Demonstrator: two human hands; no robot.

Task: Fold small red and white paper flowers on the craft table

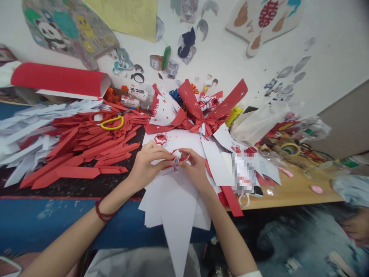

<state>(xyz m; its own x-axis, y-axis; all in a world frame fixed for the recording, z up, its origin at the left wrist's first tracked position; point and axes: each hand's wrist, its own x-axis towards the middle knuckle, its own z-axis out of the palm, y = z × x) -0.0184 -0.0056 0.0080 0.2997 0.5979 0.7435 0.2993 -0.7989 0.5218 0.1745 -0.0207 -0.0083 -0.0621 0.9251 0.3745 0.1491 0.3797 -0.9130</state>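
- White wall [253, 73] scattered with stickers [172, 69] rises beyond the fingers [161, 155]; nearer, a dark, blue-fronted table [66, 221] runs under the work.
- Just ahead of the person, the left hand [148, 161] and right hand [196, 165] meet over a stack of white sheets [180, 207]; each hand pinches with thumb and forefinger.
- Between those fingertips sits the small folded paper piece [176, 154], red and white, gripped from both sides.
- Judging by the grip, the step in hand is shaping or tightening folds; the next move seems to call for one side held steady while the other presses lightly, since thin paper could crumple.
- Just beyond the fingers lies a red-and-white paper rosette [160, 139]; farther off stand large red paper loops [206, 123].
- Left of the fingers spread red paper strips [89, 154], with yellow-handled scissors [112, 123] on top and white paper strips [31, 134] past them.
- Fingertips cover much of the piece, so its exact folds cannot be told.
- Right of the fingers, a pixelated patch [244, 173] masks one item; farther right, another person's clothing [305, 242] is blurred and cut off.
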